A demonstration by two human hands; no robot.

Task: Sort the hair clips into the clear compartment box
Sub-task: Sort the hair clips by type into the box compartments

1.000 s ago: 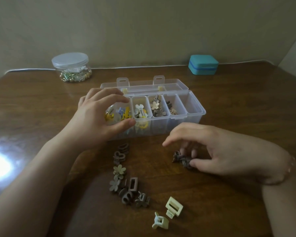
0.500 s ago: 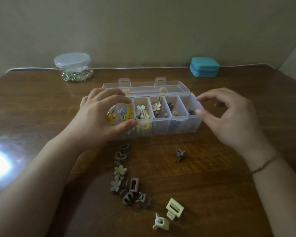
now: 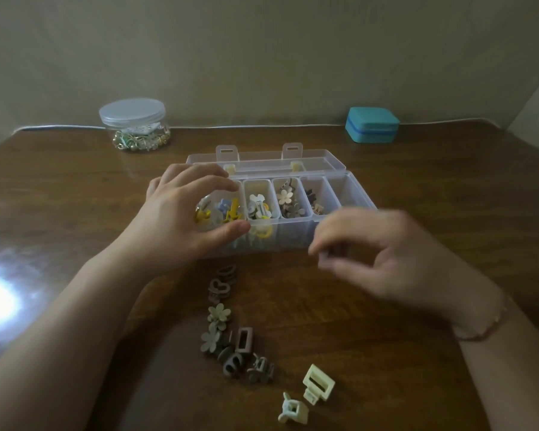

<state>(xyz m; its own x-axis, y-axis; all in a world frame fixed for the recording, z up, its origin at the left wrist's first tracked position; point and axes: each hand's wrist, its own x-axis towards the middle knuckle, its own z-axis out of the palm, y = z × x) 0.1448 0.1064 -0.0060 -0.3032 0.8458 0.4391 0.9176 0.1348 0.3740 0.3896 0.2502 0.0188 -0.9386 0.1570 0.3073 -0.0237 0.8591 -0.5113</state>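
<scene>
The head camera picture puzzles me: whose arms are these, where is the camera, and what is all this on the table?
No machine here: a person wears the camera on their head, so you look down along their arms. The left hand grips the left end of the clear compartment box, its lid open, some compartments holding clips. The right hand is blurred in front of the box; whether it holds anything cannot be told. Loose brown clips and two cream clips lie on the wooden table. At the back stand a clear jar and a teal case.
</scene>
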